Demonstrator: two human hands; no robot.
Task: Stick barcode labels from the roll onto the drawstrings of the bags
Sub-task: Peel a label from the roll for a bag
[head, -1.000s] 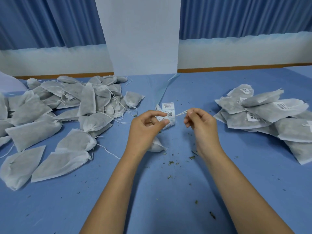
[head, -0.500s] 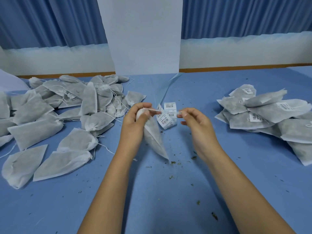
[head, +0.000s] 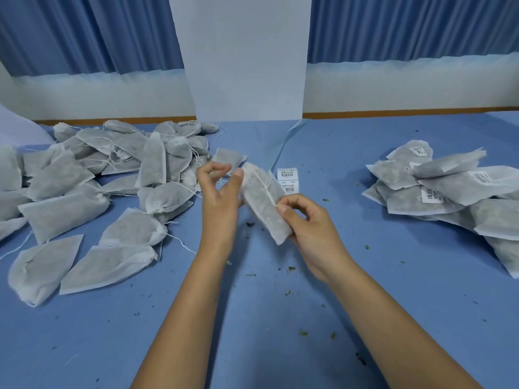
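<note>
A person holds one grey bag [head: 262, 209] up off the blue table [head: 365, 290], slanting between both hands near the middle. The left hand [head: 222, 200] grips the bag's upper end, its thumb against the gathered top and its fingers [head: 209, 171] curled. The right hand [head: 311, 228] pinches the white drawstring [head: 266, 188] between thumb and forefinger where the string runs down the bag's face, with its other fingers curled under the bag's lower end. The label roll [head: 287, 179] lies on the table just behind the bag. A heap of unlabelled bags [head: 84, 197] spreads to the left; labelled bags [head: 449, 192] are stacked to the right. Green crumbs [head: 290, 268] dot the table.
</note>
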